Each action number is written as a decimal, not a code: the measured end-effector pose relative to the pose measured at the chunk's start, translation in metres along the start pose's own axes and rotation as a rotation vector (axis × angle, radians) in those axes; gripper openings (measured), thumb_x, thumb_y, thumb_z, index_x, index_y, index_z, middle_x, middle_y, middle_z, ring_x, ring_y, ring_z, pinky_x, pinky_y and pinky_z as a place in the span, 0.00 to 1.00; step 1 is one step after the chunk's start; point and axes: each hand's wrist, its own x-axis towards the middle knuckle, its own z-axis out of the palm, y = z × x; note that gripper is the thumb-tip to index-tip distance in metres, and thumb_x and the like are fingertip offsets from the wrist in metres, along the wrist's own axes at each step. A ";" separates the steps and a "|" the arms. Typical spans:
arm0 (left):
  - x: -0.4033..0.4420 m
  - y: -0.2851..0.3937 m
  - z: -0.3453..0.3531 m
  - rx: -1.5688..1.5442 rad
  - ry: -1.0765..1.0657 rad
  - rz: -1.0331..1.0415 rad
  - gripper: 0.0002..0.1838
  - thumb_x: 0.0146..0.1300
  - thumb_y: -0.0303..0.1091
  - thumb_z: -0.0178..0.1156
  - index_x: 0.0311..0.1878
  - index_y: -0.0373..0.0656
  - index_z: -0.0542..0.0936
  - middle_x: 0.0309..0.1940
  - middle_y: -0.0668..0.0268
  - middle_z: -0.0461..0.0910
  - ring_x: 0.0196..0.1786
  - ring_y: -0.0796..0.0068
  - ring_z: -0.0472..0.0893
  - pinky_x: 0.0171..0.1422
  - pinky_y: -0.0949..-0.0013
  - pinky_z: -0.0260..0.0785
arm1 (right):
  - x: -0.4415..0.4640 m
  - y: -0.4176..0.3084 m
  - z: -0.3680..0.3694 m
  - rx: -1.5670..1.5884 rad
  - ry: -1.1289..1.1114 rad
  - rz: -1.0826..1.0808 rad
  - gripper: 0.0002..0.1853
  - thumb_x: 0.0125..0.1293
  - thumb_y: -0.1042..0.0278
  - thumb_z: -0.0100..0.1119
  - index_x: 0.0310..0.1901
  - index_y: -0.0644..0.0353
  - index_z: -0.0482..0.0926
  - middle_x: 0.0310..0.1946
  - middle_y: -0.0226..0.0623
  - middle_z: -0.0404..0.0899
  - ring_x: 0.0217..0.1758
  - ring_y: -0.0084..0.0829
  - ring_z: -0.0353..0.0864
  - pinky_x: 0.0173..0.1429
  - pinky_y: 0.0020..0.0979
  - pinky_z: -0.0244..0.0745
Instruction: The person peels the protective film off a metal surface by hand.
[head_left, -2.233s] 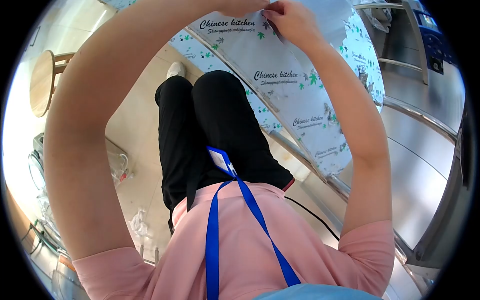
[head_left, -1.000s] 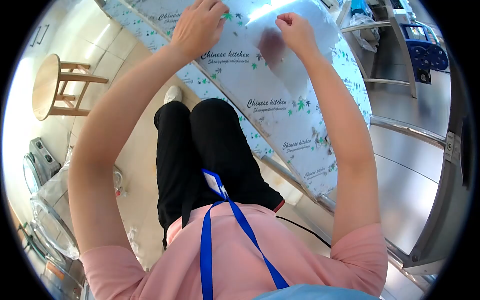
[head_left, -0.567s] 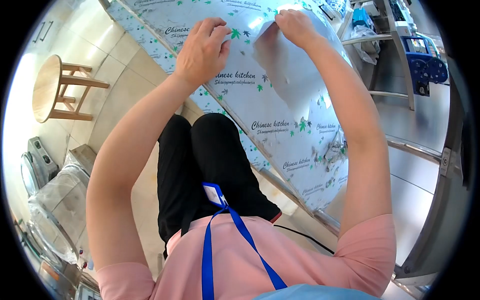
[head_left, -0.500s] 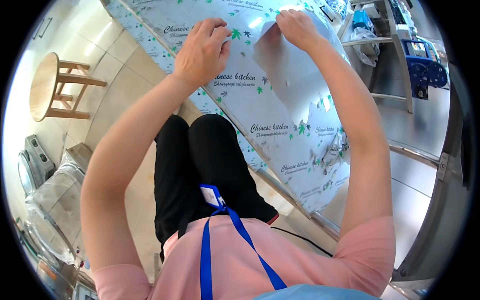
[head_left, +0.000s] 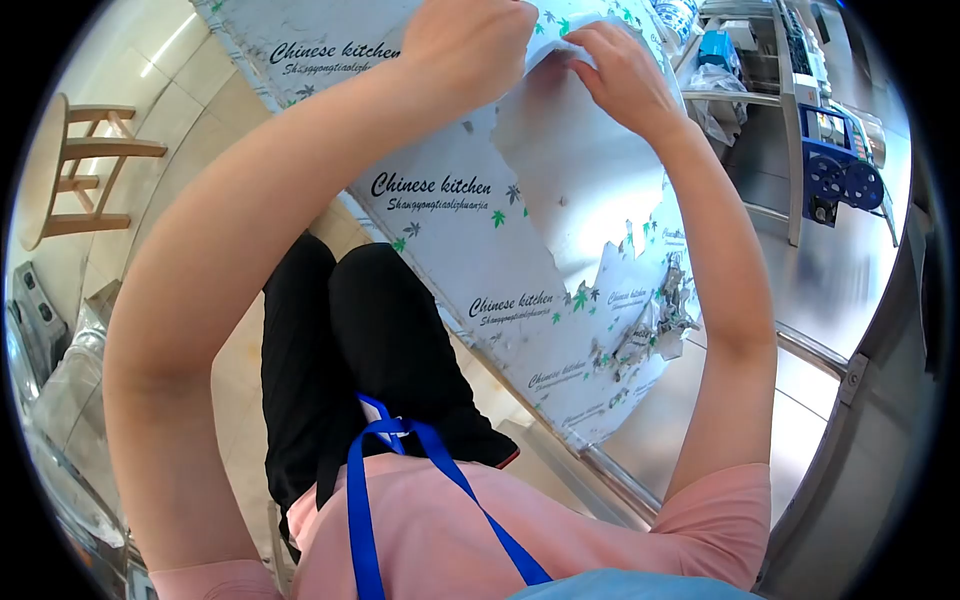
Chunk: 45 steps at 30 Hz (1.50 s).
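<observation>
A printed protective film (head_left: 430,190) with black lettering and green leaves covers a large metal panel. Where it is torn away, bare shiny steel (head_left: 590,170) shows. My left hand (head_left: 475,45) is closed at the lifted film edge near the top of the view; its fingertips are partly hidden. Beside it, my right hand (head_left: 625,85) reaches over the bare patch. Its thumb and curled fingers are apart, with the fingertips at the film's raised edge. Crumpled film scraps (head_left: 650,335) lie near the panel's lower right.
A wooden stool (head_left: 85,175) stands on the tiled floor at left. At right, a metal rack (head_left: 790,130) holds boxes and a plastic bag, with a blue device (head_left: 840,170) beside it. Plastic-wrapped items (head_left: 65,390) are at lower left.
My left hand has moved right and up to the film edge, close to my right hand. The right hand's thumb and fingers have parted. The whole view has shifted slightly.
</observation>
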 end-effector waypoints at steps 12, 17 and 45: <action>0.035 0.014 0.048 0.086 -0.171 -0.049 0.11 0.59 0.33 0.54 0.37 0.43 0.85 0.44 0.57 0.80 0.51 0.58 0.78 0.57 0.56 0.69 | 0.000 0.012 0.022 -0.029 0.156 -0.031 0.03 0.60 0.79 0.58 0.36 0.64 0.75 0.36 0.40 0.76 0.42 0.44 0.76 0.46 0.40 0.72; 0.043 0.019 0.069 0.110 -0.168 -0.132 0.12 0.62 0.35 0.52 0.39 0.45 0.84 0.44 0.59 0.80 0.52 0.61 0.78 0.56 0.53 0.67 | -0.005 0.010 0.024 0.186 0.249 0.224 0.05 0.65 0.73 0.57 0.39 0.66 0.79 0.34 0.39 0.80 0.36 0.40 0.78 0.41 0.35 0.73; 0.044 -0.027 -0.003 -0.335 0.036 -0.282 0.07 0.55 0.29 0.59 0.31 0.34 0.81 0.30 0.47 0.82 0.38 0.48 0.82 0.43 0.54 0.73 | 0.044 0.032 0.015 1.100 -0.297 1.261 0.11 0.61 0.69 0.65 0.25 0.60 0.76 0.18 0.33 0.75 0.18 0.25 0.75 0.21 0.25 0.73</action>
